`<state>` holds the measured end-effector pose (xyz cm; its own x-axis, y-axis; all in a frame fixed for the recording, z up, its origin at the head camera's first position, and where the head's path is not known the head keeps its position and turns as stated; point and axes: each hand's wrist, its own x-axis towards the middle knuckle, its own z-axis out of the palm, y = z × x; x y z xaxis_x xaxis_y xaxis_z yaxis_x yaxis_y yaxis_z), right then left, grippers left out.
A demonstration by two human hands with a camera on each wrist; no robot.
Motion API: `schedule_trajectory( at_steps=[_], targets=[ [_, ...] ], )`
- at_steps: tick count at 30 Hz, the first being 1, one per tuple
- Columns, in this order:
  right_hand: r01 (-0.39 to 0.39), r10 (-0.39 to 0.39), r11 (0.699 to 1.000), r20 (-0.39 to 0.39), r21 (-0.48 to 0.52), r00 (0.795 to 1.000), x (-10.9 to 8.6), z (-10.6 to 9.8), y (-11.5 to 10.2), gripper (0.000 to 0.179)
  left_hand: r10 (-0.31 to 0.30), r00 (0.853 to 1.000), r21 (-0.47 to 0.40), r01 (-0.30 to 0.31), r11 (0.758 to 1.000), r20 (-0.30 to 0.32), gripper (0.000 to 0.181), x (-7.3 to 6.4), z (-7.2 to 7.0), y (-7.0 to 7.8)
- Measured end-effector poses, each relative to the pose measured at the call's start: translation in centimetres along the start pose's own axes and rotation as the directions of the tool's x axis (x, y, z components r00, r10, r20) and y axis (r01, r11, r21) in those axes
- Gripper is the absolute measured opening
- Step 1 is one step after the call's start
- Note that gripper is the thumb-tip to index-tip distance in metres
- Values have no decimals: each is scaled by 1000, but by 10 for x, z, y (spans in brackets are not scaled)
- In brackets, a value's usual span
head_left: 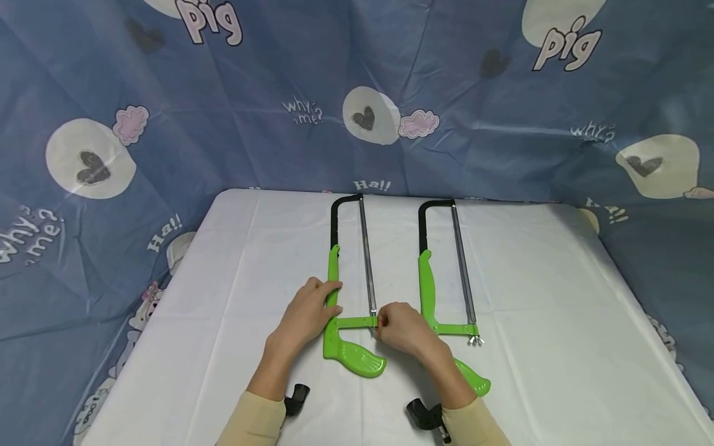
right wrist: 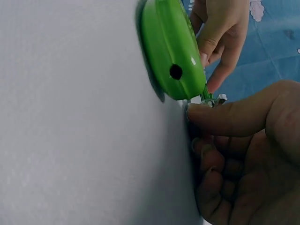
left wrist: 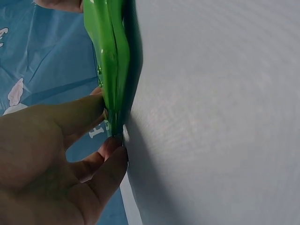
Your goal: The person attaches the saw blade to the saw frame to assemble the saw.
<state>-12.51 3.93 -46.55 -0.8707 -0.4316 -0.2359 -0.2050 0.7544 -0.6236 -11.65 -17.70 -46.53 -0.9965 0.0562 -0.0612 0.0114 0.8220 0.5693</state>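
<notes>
Head view: two hacksaws with bright green plastic handles and black metal bow frames lie side by side, well apart, on a table covered with a white cloth [head_left: 558,297], their frames pointing away from the person. The left hacksaw [head_left: 340,297] lies near the table's middle, its pistol-grip handle nearest the person and its thin steel blade [head_left: 366,260] running along its right side. The left hand [head_left: 305,317] rests on the green upper bar of this saw, fingers curled over it and thumb on the near side, pressing the tool against the cloth; the left wrist view shows the fingertips [left wrist: 110,145] meeting the green edge where it touches the table. The right hand [head_left: 403,329] is at the handle end of the blade, thumb and forefinger closed in a pinch on the small silver wing nut [head_left: 375,328]; in the right wrist view the nut [right wrist: 213,100] shows just beyond the rounded butt of the handle, with the other fingers curled below. The right hacksaw [head_left: 446,291] lies untouched just beyond the right hand, its own wing nut [head_left: 475,339] exposed. A blue printed sheet with hearts, clouds and lettering [head_left: 223,124] hangs behind and around the table.
</notes>
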Motion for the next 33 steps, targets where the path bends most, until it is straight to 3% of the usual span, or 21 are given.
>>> schedule_trajectory(
  at_steps=[6,16,27,33],
  targets=[
    [-2,1,999,31,32,1000,-2,-1,2,22,3,1000,5,-3,1000,0,49,0,0,0],
    [-29,9,984,113,174,994,-1,-5,6,44,-7,1000,9,7,1000,6,48,0,-1,1],
    [-20,-13,976,148,219,989,-1,-8,9,41,1,1000,22,-1,1000,7,48,1,0,2],
    [-11,-24,973,152,230,988,1,-10,11,30,1,1000,26,-1,1000,1,49,1,1,1]
  ],
)
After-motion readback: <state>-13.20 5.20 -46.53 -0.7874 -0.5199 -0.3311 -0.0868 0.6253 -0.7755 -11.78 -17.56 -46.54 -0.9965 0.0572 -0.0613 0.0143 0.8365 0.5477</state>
